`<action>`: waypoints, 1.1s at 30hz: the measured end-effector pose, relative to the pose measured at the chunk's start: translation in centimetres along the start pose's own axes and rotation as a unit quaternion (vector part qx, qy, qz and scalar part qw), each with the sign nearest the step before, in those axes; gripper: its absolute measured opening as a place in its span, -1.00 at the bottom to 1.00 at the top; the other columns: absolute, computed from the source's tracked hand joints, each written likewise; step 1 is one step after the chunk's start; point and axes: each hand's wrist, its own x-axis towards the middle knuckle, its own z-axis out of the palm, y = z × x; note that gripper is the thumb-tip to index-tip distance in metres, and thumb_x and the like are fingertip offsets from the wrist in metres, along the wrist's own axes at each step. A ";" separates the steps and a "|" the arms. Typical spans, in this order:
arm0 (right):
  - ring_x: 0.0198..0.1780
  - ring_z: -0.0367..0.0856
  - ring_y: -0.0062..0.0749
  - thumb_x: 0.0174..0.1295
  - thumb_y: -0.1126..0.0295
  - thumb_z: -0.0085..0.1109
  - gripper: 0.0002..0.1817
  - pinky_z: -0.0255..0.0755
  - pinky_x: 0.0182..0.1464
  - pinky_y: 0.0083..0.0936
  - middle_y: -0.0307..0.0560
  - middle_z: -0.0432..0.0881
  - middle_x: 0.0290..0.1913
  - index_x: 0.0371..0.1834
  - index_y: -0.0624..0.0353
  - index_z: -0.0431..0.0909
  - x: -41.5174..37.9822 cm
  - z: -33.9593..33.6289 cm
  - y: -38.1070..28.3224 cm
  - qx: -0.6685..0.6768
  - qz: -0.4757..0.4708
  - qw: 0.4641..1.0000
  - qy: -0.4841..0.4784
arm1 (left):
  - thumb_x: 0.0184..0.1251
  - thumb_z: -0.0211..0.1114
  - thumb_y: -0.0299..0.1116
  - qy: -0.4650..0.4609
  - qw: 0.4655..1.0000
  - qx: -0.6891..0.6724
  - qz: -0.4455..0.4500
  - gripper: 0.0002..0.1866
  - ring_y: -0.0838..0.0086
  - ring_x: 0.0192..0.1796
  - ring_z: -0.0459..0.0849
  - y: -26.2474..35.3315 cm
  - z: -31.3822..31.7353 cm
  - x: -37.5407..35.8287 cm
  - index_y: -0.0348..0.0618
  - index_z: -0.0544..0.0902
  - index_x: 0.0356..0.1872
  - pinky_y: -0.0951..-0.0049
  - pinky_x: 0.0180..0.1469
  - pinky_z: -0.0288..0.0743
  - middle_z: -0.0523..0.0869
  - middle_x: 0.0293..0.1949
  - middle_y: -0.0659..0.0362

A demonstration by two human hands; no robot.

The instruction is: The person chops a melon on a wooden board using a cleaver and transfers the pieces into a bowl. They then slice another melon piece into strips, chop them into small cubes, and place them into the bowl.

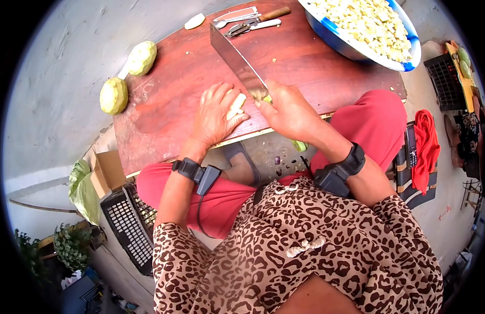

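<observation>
In the head view, your two hands work at one tabletop [174,94]. Your left hand [215,118] pins the pale piece [236,106] to the wood near the front edge, its fingers laid over one side and the thumb against the other. Your right hand [294,110], fingers curled tight, grips one cleaver [240,65], its broad blade slanting up and left, just right of the piece; whether the edge touches wood, you cannot tell from here. Two peeled gourds, one upper [142,58] and one lower [113,96], sit at the left edge. One pale slice [195,21] lies at the far side, near one wooden handle [274,14] and one white handle [264,24]. At far right stands one bowl [331,42] heaped with diced pieces [373,26], too many to count. One red cloth [426,152] hangs beyond your right knee.
</observation>
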 end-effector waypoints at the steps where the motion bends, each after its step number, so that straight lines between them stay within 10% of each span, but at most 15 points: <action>1: -0.28 0.60 0.30 0.27 0.38 0.16 -0.75 0.41 -0.27 -0.04 0.40 0.58 -0.40 -0.15 0.37 0.46 0.0 0.1 0.1 -0.002 -0.003 1.000 -0.005 | 0.14 0.39 0.10 0.012 1.000 0.007 -0.017 -0.32 0.00 0.33 0.36 0.1 0.3 -0.4 -0.15 0.56 0.18 0.01 0.36 0.21 0.50 0.23 -0.02; 16: -0.24 0.60 0.43 0.25 0.41 0.13 -0.74 0.45 -0.21 0.06 0.53 0.57 -0.40 -0.24 0.48 0.42 0.3 0.3 -0.6 -0.035 -0.017 0.997 -0.064 | 0.18 0.40 0.04 0.198 0.897 0.092 -0.384 -0.38 0.00 0.30 0.30 3.4 4.0 -0.5 -0.15 0.54 0.16 -0.04 0.32 0.16 0.47 0.22 -0.01; 25: -0.27 0.58 0.43 0.25 0.39 0.14 -0.72 0.41 -0.22 0.06 0.51 0.56 -0.41 -0.25 0.48 0.42 0.2 1.0 0.5 -0.073 -0.013 0.994 -0.074 | -0.13 0.56 0.19 0.064 0.950 -0.019 -0.304 0.13 -0.12 0.53 0.00 1.6 0.5 -3.6 -0.22 0.24 0.43 -0.11 0.49 -0.07 0.11 0.49 -0.18; 33: -0.28 0.59 0.41 0.26 0.39 0.12 -0.72 0.41 -0.23 0.06 0.51 0.56 -0.42 -0.20 0.48 0.41 -0.6 1.2 0.4 -0.067 -0.003 0.991 -0.117 | -0.01 0.50 0.18 0.073 0.975 0.026 -0.206 0.04 -0.18 0.49 0.10 0.9 1.2 -4.4 -0.27 0.27 0.40 -0.10 0.48 -0.01 0.17 0.45 -0.26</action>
